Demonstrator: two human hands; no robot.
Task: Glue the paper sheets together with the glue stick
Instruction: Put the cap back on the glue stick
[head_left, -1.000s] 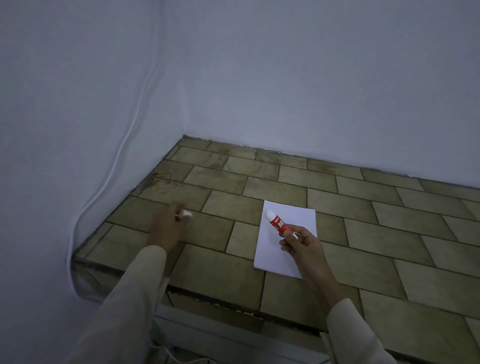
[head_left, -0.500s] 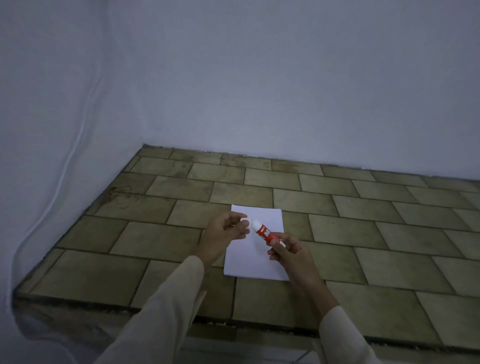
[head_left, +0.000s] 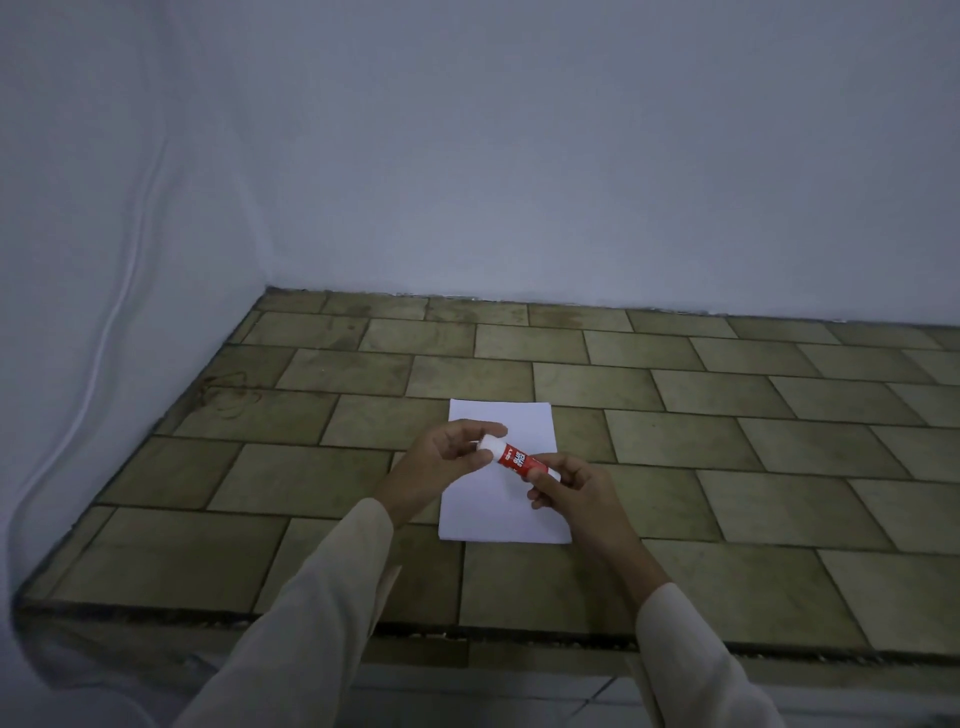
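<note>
A red and white glue stick (head_left: 515, 458) is held over the white paper sheets (head_left: 506, 514), which lie flat on the tiled counter (head_left: 727, 467). My right hand (head_left: 574, 488) grips the stick's lower end. My left hand (head_left: 451, 454) pinches the white cap on its upper left end. The paper looks like one stack with its edges lined up; how many sheets it holds cannot be told.
The counter meets a white wall at the back and on the left. A white cable (head_left: 111, 312) runs down the left wall. The counter's front edge (head_left: 467, 631) lies just below my forearms.
My left hand came in from the left part of the counter with the white cap and now holds it on the glue stick's tip. The right hand kept the stick over the paper.
</note>
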